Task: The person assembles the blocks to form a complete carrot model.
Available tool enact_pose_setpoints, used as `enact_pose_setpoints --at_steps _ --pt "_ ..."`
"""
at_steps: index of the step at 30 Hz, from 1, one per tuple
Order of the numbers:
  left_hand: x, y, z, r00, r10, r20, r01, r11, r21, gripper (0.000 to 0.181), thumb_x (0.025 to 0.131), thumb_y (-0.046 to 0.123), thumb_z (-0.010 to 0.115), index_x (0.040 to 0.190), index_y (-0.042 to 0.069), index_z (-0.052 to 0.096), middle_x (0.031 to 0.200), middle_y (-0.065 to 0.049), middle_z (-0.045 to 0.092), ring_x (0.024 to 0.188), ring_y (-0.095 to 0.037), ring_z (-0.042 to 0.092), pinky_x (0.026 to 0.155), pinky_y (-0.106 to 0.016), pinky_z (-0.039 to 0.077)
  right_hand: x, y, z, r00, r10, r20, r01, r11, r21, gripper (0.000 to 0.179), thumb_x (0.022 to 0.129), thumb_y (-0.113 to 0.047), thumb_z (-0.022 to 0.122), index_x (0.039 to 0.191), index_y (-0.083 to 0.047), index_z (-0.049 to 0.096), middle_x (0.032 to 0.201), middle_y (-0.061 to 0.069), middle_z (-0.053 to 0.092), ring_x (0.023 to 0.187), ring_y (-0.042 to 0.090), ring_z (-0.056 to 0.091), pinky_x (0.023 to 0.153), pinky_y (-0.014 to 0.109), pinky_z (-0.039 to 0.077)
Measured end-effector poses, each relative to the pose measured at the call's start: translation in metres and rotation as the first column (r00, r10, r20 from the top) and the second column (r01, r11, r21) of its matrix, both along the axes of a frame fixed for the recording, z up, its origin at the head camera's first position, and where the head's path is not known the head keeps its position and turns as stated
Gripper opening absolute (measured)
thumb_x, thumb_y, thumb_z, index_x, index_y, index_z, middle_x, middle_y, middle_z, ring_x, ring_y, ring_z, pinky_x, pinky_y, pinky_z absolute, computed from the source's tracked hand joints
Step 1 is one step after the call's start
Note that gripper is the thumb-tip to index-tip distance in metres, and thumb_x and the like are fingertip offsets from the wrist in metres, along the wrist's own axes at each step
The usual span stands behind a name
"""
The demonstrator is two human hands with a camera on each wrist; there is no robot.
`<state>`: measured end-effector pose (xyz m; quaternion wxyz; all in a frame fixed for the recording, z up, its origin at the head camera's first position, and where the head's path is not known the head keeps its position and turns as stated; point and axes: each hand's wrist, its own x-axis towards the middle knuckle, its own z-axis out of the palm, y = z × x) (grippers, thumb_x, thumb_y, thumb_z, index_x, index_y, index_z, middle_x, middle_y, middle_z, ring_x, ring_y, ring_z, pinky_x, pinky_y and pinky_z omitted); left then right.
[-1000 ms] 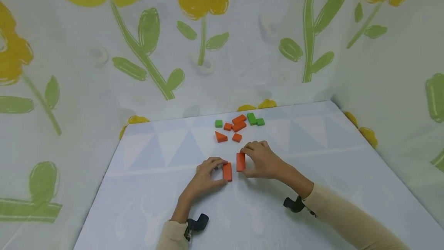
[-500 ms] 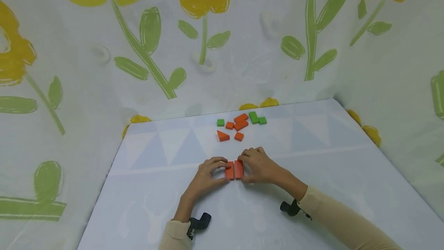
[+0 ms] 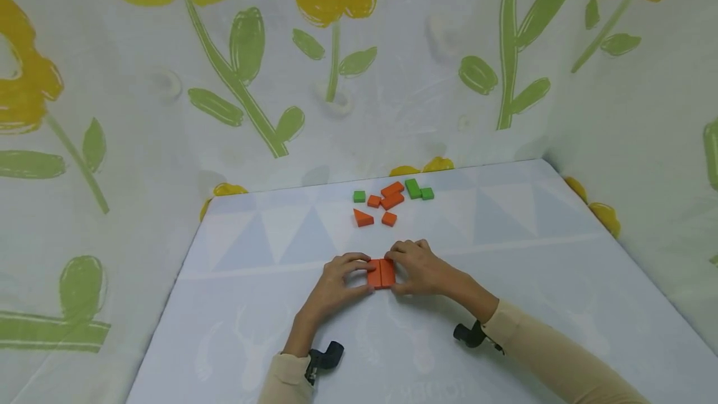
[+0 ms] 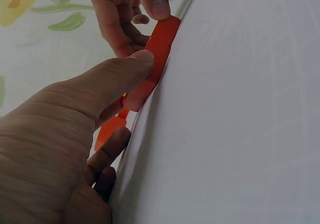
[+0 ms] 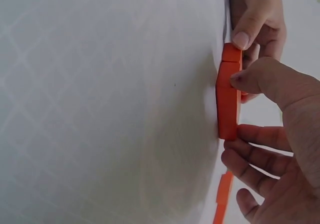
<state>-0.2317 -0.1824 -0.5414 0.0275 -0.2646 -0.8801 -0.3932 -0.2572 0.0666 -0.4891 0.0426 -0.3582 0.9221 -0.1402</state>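
Observation:
Two orange-red rectangular blocks lie flat on the table, long sides together with a thin seam between them. My left hand (image 3: 339, 282) pinches the left orange block (image 3: 373, 277) between thumb at the near end and fingers at the far end. On the other side, my right hand (image 3: 417, 270) grips the right orange block (image 3: 387, 274) the same way. In the left wrist view, the left thumb (image 4: 143, 57) presses on the near end face. From the right wrist view, the right thumb (image 5: 242, 78) rests on the edge of the blocks (image 5: 228, 111).
Farther back on the table (image 3: 269, 341) lie several loose blocks: an orange triangle (image 3: 363, 219), small orange squares (image 3: 389, 219), longer orange blocks (image 3: 392, 201), and green ones (image 3: 413, 189). A flower-printed cloth (image 3: 392, 80) rises behind the table.
The right hand has brought its orange block left and down to the left block, closing the gap between them. The left hand has barely moved. The head view has shifted slightly.

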Motion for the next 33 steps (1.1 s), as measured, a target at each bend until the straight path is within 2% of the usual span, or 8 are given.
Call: enact_pose_setpoints --at_steps 5,8,12,17,23,29,33 --pt "-0.001 -0.001 -0.001 1.000 0.005 0.010 -0.005 1.000 0.000 0.041 0.085 0.033 0.081 0.124 0.027 0.070 0.134 0.011 0.056 0.127 -0.017 0.048 0.104 -0.053 0.030 -0.006 0.000 -0.001 0.999 -0.053 0.012 0.052 0.998 0.018 0.058 0.081 -0.048 0.079 0.127 -0.015 0.067 0.124 0.000 0.061 0.115 0.020 0.054 0.096 0.046 0.037" --pt "-0.002 -0.002 -0.001 1.000 0.009 0.012 -0.009 1.000 0.004 0.041 0.085 0.033 0.081 0.124 0.028 0.070 0.134 0.011 0.057 0.128 -0.017 0.048 0.105 -0.054 0.030 -0.014 0.000 0.003 0.992 -0.121 0.028 0.122 0.992 -0.038 0.055 0.084 -0.048 0.077 0.126 -0.014 0.068 0.122 0.001 0.062 0.113 0.020 0.056 0.094 0.046 0.039" --pt "-0.001 -0.001 -0.001 0.999 0.017 0.033 -0.017 1.000 0.012 0.041 0.085 0.034 0.081 0.124 0.030 0.070 0.134 0.012 0.056 0.127 -0.016 0.047 0.105 -0.053 0.030 -0.029 0.002 0.013 0.977 -0.212 0.031 0.215 0.963 -0.162 0.047 0.087 -0.039 0.077 0.122 -0.008 0.069 0.115 0.005 0.065 0.104 0.022 0.060 0.090 0.046 0.041" --pt "0.001 0.002 0.000 0.998 0.030 0.054 -0.030 1.000 0.006 0.041 0.085 0.034 0.081 0.124 0.030 0.070 0.133 0.012 0.057 0.125 -0.016 0.048 0.106 -0.053 0.029 -0.051 0.003 0.022 0.953 -0.303 -0.016 0.292 0.930 -0.222 0.043 0.088 -0.033 0.076 0.120 -0.005 0.069 0.110 0.011 0.066 0.096 0.024 0.059 0.087 0.046 0.044" --pt "0.001 0.004 0.003 0.998 0.033 0.053 -0.032 0.999 -0.018 0.040 0.085 0.033 0.081 0.124 0.029 0.070 0.134 0.010 0.057 0.127 -0.017 0.048 0.107 -0.054 0.029 -0.085 0.003 0.028 0.922 -0.384 -0.044 0.368 0.908 -0.197 0.046 0.089 -0.035 0.075 0.119 -0.001 0.068 0.110 0.015 0.066 0.095 0.027 0.058 0.082 0.043 0.051" --pt "0.002 0.004 0.004 0.996 0.054 0.077 -0.053 0.998 -0.020 0.040 0.085 0.032 0.081 0.123 0.031 0.070 0.133 0.013 0.056 0.125 -0.016 0.048 0.108 -0.054 0.028 -0.116 -0.002 0.025 0.883 -0.468 -0.028 0.457 0.874 -0.164 0.053 0.090 -0.039 0.073 0.124 0.001 0.065 0.114 0.016 0.062 0.102 0.031 0.055 0.092 0.049 0.043" --pt "0.003 0.004 0.002 0.996 0.053 0.077 -0.053 0.999 -0.008 0.039 0.085 0.031 0.081 0.122 0.032 0.070 0.132 0.014 0.056 0.125 -0.016 0.048 0.107 -0.055 0.028 -0.131 -0.004 0.019 0.856 -0.517 -0.019 0.513 0.854 -0.091 0.056 0.090 -0.043 0.070 0.123 0.002 0.063 0.114 0.016 0.060 0.105 0.033 0.053 0.094 0.049 0.043"
